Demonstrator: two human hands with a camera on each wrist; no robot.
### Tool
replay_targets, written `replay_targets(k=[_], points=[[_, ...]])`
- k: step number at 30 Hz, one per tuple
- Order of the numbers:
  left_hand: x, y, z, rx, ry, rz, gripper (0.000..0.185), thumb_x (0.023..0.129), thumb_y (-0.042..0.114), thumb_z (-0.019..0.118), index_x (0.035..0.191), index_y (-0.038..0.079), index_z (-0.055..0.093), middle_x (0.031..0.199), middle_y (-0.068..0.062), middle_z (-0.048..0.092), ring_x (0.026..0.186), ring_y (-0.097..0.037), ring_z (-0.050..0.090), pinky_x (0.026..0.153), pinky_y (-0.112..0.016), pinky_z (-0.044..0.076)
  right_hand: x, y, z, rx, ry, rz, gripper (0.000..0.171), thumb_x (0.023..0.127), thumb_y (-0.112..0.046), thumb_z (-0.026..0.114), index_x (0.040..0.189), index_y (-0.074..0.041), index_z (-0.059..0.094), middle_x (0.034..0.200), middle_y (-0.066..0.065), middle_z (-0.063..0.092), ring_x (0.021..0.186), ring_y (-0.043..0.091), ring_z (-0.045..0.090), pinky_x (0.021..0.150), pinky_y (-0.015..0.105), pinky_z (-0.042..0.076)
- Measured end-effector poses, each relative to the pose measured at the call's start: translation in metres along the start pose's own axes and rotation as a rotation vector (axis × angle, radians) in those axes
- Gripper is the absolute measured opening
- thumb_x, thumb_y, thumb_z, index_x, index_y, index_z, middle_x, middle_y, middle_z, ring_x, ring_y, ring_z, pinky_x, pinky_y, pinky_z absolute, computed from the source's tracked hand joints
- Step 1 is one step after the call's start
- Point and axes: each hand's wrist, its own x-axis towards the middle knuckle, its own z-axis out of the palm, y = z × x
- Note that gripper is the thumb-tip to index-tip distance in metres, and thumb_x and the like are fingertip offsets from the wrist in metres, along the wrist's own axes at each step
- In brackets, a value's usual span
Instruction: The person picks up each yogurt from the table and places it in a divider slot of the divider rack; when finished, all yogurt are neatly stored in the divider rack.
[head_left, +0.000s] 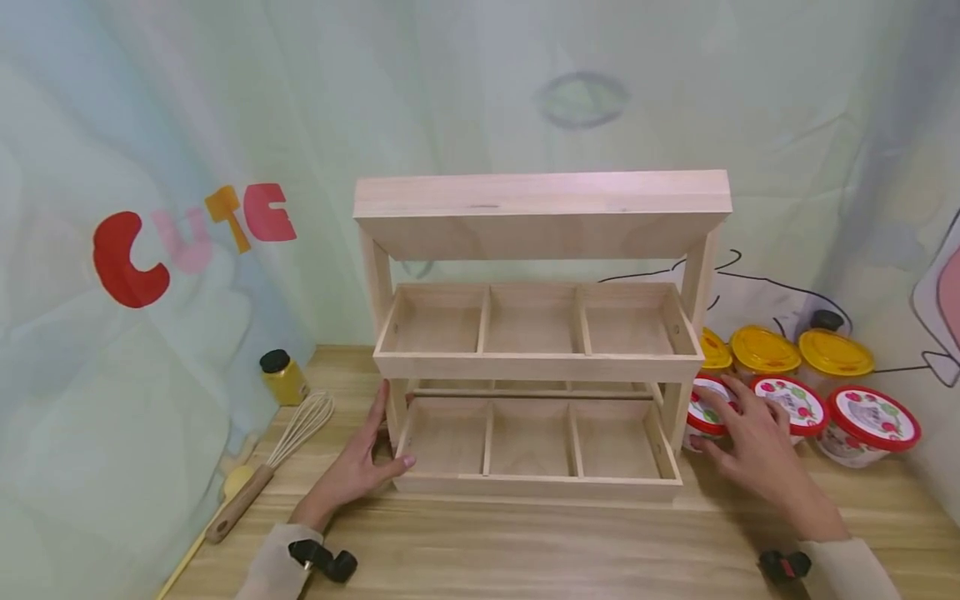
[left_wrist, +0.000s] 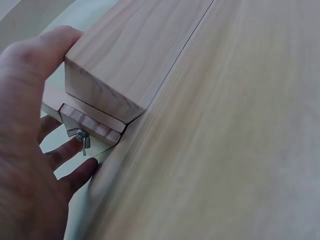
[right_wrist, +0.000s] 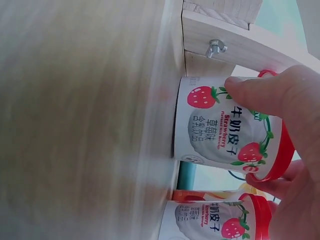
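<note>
— Left hand [head_left: 358,467]?
— Forearm extended forward from lower left, sleeve to the wrist. Palm turned inward, fingers [left_wrist: 65,152] straight and spread, thumb lying forward.
— Right hand [head_left: 750,442]?
— Forearm angled in from lower right. Fingers [right_wrist: 260,92] curled in a grip, thumb opposed.
— Spacing?
— Hands well apart.

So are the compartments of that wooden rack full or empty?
Empty: all six compartments of the wooden rack show bare wood in the head view.

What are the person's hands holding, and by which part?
Right hand grips a red-lidded strawberry cup round its side and lid rim. Left hand rests on the wooden rack's lower left corner.
</note>
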Motion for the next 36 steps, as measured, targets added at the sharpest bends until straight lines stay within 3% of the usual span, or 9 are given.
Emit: replay_targets(k=[7,17,23,31,36], points=[[-0.001,0.002,-0.001,0.014,-0.023,-0.029,0.128,0.088,0.014,0.087,0.173,0.016,-0.008,0.169,-0.020,0.046,0.151,-0.014,0.048,0.121,-0.015,0.031,-0.002,0.000,-0.004,0.028,0.033,-0.004,0.086,0.069,-0.012,0.097,0.146,-0.020,0.058,0.155,0.038,0.044,0.138,0.058,0.039,0.108,0.082,0.026],[0.000,0.000,-0.001,-0.018,-0.024,-0.024,0.127,0.088,0.011,0.086,0.173,0.015,-0.008,0.169,-0.021,0.045,0.149,0.002,0.043,0.119,-0.009,0.027,-0.010,0.004,-0.031,0.062,0.123,-0.006,0.082,0.066,-0.009,0.097,0.140,-0.014,0.061,0.149,0.037,0.047,0.130,0.060,0.042,0.105,0.087,0.026],[0.000,0.002,-0.001,0.002,-0.025,-0.051,0.126,0.089,0.014,0.086,0.174,0.018,-0.007,0.170,-0.017,0.045,0.149,0.003,0.042,0.120,-0.020,0.035,-0.018,0.005,-0.045,0.094,0.167,-0.007,0.086,0.061,-0.004,0.098,0.139,-0.011,0.062,0.149,0.037,0.047,0.129,0.058,0.040,0.104,0.083,0.025],[-0.002,0.003,-0.002,0.042,-0.005,-0.057,0.123,0.089,0.016,0.087,0.175,0.019,-0.001,0.169,-0.015,0.048,0.151,0.001,0.042,0.120,-0.032,0.043,-0.031,-0.011,-0.062,0.160,0.174,0.019,0.091,0.063,-0.003,0.097,0.146,-0.015,0.061,0.155,0.033,0.044,0.133,0.059,0.038,0.116,0.088,0.017],[-0.001,0.004,-0.001,0.071,-0.020,-0.053,0.120,0.090,0.018,0.086,0.175,0.019,0.001,0.170,-0.013,0.047,0.156,-0.003,0.038,0.120,-0.046,0.047,-0.038,-0.023,-0.069,0.162,0.192,0.003,0.093,0.062,-0.008,0.099,0.147,-0.018,0.062,0.155,0.031,0.046,0.130,0.058,0.040,0.110,0.087,0.024]])
